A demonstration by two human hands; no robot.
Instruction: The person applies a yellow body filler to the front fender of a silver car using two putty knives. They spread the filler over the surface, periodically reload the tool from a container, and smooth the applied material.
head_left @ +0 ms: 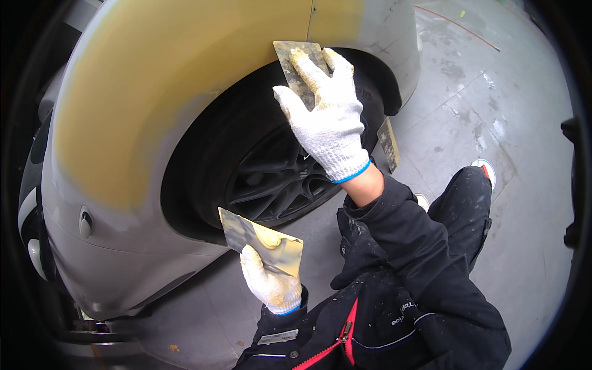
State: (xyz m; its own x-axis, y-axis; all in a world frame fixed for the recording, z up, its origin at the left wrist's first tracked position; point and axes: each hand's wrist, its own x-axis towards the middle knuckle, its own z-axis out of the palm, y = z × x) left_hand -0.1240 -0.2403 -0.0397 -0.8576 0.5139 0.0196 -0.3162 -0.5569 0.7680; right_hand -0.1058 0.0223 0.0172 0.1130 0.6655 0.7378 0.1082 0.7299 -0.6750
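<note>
Head view. The right hand [327, 117], in a white knit glove smeared with yellow filler, grips a flat metal spreader [299, 68] and presses its blade against the rim of the wheel arch [364, 58] at the far centre. The left hand [271, 280], gloved alike, is closed around the lower edge of a second metal plate [259, 242] carrying a dab of yellow filler, held near the body at the lower centre, just in front of the tyre. The grey car body panel [154, 92] fills the left, coated broadly in yellow. The dark alloy wheel [277, 179] sits between the two hands. A grey concrete floor [493, 123] lies to the right.
</note>
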